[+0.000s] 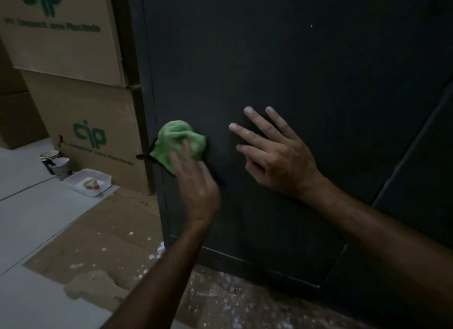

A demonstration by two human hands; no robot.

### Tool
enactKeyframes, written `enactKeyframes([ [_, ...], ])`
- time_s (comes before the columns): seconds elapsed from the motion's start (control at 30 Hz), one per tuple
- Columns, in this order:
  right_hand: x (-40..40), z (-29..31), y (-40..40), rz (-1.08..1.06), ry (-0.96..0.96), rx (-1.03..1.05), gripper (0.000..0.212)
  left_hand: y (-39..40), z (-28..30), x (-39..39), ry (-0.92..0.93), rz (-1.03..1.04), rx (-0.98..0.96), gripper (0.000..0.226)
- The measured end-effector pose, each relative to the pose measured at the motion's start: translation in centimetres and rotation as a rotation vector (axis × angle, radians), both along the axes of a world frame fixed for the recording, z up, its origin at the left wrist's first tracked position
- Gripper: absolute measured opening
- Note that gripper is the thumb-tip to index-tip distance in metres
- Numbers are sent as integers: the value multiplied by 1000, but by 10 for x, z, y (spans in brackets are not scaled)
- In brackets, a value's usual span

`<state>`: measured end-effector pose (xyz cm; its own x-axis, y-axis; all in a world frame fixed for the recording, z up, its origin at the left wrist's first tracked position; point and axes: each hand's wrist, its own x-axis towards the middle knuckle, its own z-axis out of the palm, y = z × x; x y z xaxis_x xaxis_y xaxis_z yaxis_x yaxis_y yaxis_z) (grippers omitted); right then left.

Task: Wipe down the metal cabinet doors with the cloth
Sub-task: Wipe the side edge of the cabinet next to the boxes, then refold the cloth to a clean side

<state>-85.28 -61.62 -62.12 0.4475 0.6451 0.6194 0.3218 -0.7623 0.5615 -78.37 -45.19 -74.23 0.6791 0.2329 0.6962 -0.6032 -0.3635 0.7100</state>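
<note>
A green cloth (pixel 180 142) is gripped, bunched, by the left hand (pixel 193 181) and pressed against the dark cabinet door (pixel 282 59) near its left edge. The right hand (pixel 277 154) is laid flat on the door, fingers straight. 2 cardboard boxes (pixel 73 83) are stacked just left; paper cups (pixel 55 163) and a white tray (pixel 88 181) are seen on the floor.

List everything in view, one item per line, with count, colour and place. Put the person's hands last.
cabinet door: one, dark grey, fills centre and right
cloth: one, green, bunched against the door's left edge
cardboard boxes: at least two, brown with green print, stacked left of the cabinet
paper cups: a few, on the floor by the boxes
tray: one, white, beside the cups
left hand: holds the cloth
right hand: flat on the door, fingers spread
</note>
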Motion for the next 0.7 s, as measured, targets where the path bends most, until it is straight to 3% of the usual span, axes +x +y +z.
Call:
enactKeyframes([
  [0.07, -1, 1, 0, 12, 1, 13, 23, -5, -27, -18, -99, -137, 241, 73],
  [0.17, -4, 3, -1, 27, 17, 10, 23, 35, -84, -31, -61, -256, 603, 98],
  [0.27, -7, 6, 3, 29, 42, 20, 23, 83, -98, -18, -33, -233, 728, 98],
  [0.37, -11, 7, 5, 41, 74, 57, 22, 88, -71, -23, 139, -182, 537, 83],
  [0.53, -27, 3, 16, 79, 164, 167, 24, 66, -8, -51, 50, -333, 140, 64],
  [0.6, -35, -2, 24, 110, 271, 337, 30, 65, 19, -58, 126, -488, -37, 64],
  [0.7, -43, -7, 35, 33, 637, 812, 59, 67, 49, -53, 338, -768, -247, 67],
])
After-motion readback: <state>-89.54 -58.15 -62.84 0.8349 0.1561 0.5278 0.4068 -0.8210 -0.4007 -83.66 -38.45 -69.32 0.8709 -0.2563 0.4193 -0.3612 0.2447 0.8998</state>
